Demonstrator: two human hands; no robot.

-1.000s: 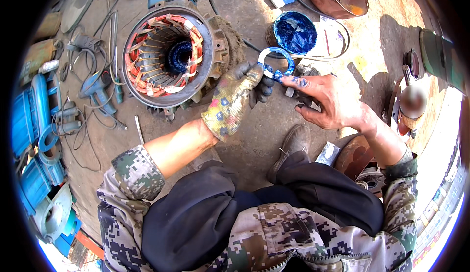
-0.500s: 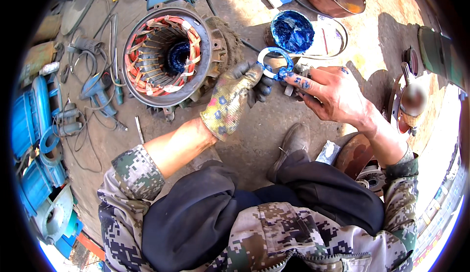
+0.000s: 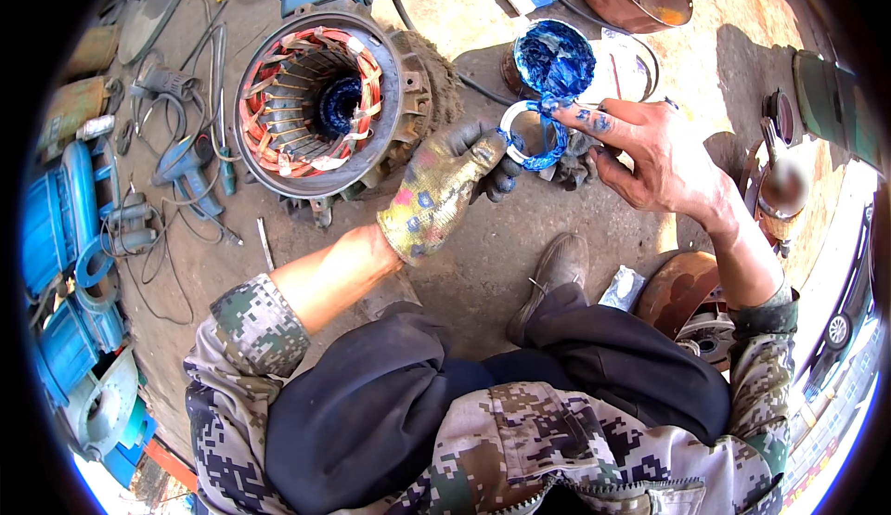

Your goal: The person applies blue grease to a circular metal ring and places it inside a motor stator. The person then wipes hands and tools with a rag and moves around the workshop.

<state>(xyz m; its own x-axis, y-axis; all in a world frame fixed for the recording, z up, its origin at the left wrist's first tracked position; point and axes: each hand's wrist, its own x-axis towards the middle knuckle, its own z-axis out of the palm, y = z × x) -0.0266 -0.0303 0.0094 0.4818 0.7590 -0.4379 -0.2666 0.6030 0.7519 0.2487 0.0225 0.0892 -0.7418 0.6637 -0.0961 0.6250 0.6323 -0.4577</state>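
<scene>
A bearing ring [image 3: 548, 159], coated with blue grease, is pinched at its left rim by my left hand [image 3: 432, 190], which wears a stained yellow and black glove. My bare right hand [image 3: 666, 155] has blue grease on its fingers. Its index finger reaches to the ring's upper right rim, while the thumb stays apart below. Just beyond the ring stands an open tin of blue grease [image 3: 555, 56]. To the left sits a motor stator [image 3: 408, 97] with red-wrapped windings [image 3: 369, 74]; blue shows deep in its bore.
A heat-gun-like blue tool [image 3: 190, 176] lies among tangled cables at left. Blue motor housings [image 3: 70, 227] line the left edge. A rusty round pan [image 3: 640, 0] is at the far right. Rusty metal parts [image 3: 682, 297] lie beside my right knee. A dark rag-like lump [image 3: 577, 164] is behind the ring.
The ring has turned and dropped slightly, with more grease now on its lower right. My right index finger has moved from its lower right side to its upper rim.
</scene>
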